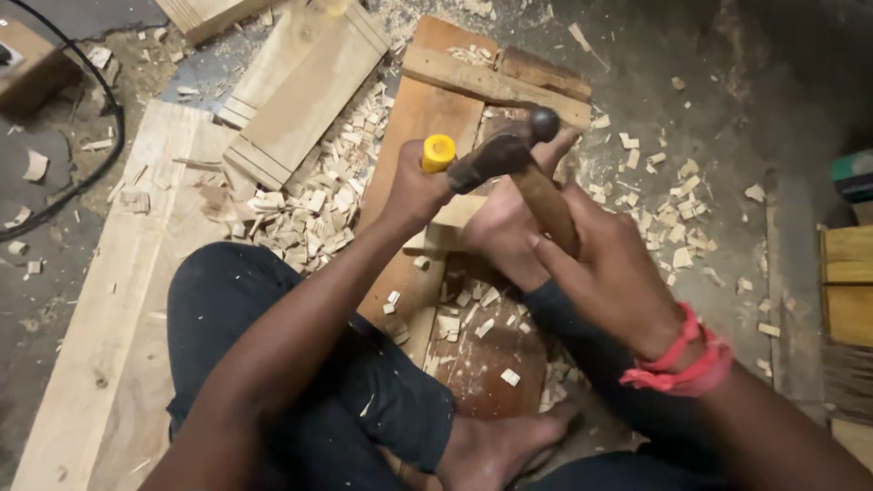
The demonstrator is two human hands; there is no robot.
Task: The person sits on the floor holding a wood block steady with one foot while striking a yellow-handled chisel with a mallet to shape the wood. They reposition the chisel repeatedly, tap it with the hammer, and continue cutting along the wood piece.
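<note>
2 hands in view, both yours, both closed on tools. Your left hand (pixel 414 193) is wrapped tight around a chisel with a yellow handle (pixel 438 153); only the yellow butt end shows above the fist, blade hidden below it. Your right hand (pixel 607 259) is clenched on the wooden shaft of a hammer (pixel 509 153), fingers fully curled, pink bands (pixel 684 365) on that wrist. The hammer's dark metal head sits just beside the yellow butt, touching or nearly touching it; can't tell which. Head is tilted, round peen end pointing up and right. Under the tools lies a reddish-brown board (pixel 420 118) running away from you, with a paler crosspiece (pixel 491 84) laid across its far end. Your bare foot (pixel 509 227) presses down on the wood right behind the hammer, and the other foot (pixel 496 445) sits near the bottom edge, legs in dark trousers. Pale wood chips (pixel 314 214) are heaped left of the board and scattered to the right over the dusty floor. A long light plank (pixel 118 318) lies on the left, a slatted panel (pixel 305 86) beyond it, a black cable (pixel 91 173) curving at far left.
</note>
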